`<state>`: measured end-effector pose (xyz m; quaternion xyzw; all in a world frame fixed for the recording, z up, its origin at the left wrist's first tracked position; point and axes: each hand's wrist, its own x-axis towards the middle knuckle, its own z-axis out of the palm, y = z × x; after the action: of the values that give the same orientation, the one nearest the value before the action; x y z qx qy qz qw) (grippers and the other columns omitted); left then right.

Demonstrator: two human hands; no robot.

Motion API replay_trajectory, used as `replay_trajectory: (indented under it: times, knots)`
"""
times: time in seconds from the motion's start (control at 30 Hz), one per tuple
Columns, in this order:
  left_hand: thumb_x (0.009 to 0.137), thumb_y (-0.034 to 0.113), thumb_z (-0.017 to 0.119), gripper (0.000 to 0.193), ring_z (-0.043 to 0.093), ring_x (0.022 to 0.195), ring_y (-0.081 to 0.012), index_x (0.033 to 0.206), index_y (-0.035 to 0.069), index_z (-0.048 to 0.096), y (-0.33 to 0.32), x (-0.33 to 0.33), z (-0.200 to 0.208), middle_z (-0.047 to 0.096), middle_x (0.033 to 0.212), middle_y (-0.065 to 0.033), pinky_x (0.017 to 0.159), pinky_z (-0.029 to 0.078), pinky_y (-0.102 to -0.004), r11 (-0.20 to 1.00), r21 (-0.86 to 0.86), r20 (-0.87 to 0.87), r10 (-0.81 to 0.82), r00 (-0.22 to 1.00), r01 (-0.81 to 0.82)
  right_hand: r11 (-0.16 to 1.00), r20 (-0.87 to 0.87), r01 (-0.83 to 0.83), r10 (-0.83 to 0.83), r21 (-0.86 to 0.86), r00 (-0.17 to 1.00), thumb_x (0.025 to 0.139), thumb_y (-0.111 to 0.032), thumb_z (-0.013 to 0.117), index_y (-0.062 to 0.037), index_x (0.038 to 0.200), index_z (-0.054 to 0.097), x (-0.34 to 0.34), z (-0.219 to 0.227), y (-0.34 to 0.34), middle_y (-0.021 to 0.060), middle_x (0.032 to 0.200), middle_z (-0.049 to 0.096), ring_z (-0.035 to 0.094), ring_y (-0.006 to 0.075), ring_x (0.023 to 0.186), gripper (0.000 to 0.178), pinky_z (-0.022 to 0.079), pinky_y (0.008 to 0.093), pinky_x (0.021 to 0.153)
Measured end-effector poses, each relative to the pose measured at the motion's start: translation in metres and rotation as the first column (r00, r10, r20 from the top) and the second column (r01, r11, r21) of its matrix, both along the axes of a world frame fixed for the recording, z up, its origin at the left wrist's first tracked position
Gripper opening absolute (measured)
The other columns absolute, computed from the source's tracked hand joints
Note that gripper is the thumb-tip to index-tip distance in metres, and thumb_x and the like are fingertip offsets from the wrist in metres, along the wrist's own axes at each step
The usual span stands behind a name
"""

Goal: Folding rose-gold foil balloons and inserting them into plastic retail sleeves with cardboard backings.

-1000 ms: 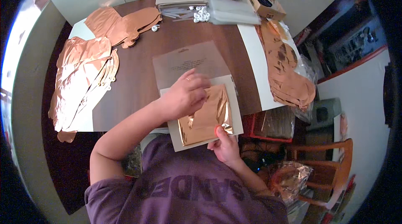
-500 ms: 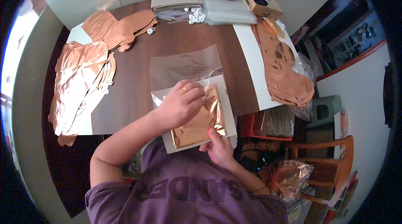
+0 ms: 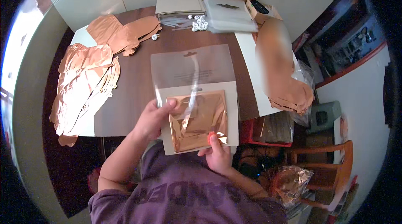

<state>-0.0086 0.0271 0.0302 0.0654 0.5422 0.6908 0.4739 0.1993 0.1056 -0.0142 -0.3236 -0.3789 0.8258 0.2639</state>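
Left hand [image 3: 153,119] pinches the left side of the packet [image 3: 199,121], thumb flat on the copper foil, fingers out of sight behind. Right hand [image 3: 218,157] grips the lower right corner, its thumb wearing a red-orange cap [image 3: 212,137], perhaps for better grip on slick foil. And the packet sits square on a white card [image 3: 232,117], held over the table's near edge, right in front of the person. Two opposite grips, so it seems, keep foil and card from sliding apart. Above it rises a clear bag [image 3: 167,68], hang hole at the top; glare runs down onto the foil, so film appears to cover part of it, though how far is hard to tell.

Out across the brown table [image 3: 134,71], flat copper shapes [image 3: 83,86] lie left and right, well aside, probably to leave the middle for the hands. At the back, spare cards [image 3: 180,4], white rolls [image 3: 200,25] and a bag stack [image 3: 232,16] stand close together, apparently grouped by kind within reach.
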Motion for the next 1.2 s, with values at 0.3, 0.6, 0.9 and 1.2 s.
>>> replay_trajectory:
  times: [0.3,0.6,0.9,1.2]
  knots:
    - [0.091,0.022,0.067,0.03,0.066,0.087,-0.0163,0.111,0.0,0.063,-0.042,0.018,-0.004,0.068,0.102,-0.0076,0.079,0.054,-0.033,1.0,-0.011,0.045,-0.021,0.999,0.021,0.779,0.234,-0.624,0.597,0.063,0.768,0.09,-0.049,0.062,-0.0011,0.127,0.047,0.079,-0.063,0.016,0.0103,0.116,0.059,0.055,0.0206,0.111,0.062,0.045,0.0371,0.097]
    - [0.098,0.029,0.054,0.038,0.065,0.093,-0.0175,0.119,-0.003,0.058,-0.052,0.029,-0.013,0.067,0.108,-0.0097,0.083,0.053,-0.032,0.944,-0.186,0.218,-0.231,0.948,0.272,0.947,0.066,-0.32,0.317,0.025,0.946,0.1,-0.04,0.047,0.0005,0.135,0.048,0.013,0.023,0.081,0.0123,0.126,0.06,0.054,0.018,0.117,0.053,0.039,0.033,0.103]
    - [0.104,0.039,0.037,0.045,0.056,0.099,-0.0129,0.118,0.002,0.059,-0.124,0.078,-0.007,0.063,0.111,-0.0065,0.091,0.044,-0.0299,0.961,-0.235,0.02,-0.145,0.989,0.145,0.972,0.414,-0.234,0.199,0.035,0.888,0.101,-0.028,0.049,0.0038,0.122,0.057,0.061,0.019,0.014,0.0092,0.119,0.063,0.059,0.0164,0.108,0.039,0.044,0.0303,0.096]
    - [0.079,0.023,0.08,0.092,0.045,0.125,-0.0227,0.142,-0.004,0.02,-0.099,0.071,-0.007,0.045,0.134,-0.018,0.104,0.039,-0.0357,0.937,-0.332,-0.173,-0.175,0.969,0.11,0.939,0.372,-0.343,0.322,-0.012,0.871,0.098,-0.016,0.05,-0.0013,0.141,0.039,0.027,0.04,0.035,0.011,0.117,0.061,0.062,0.0163,0.099,0.047,0.051,0.0271,0.082]
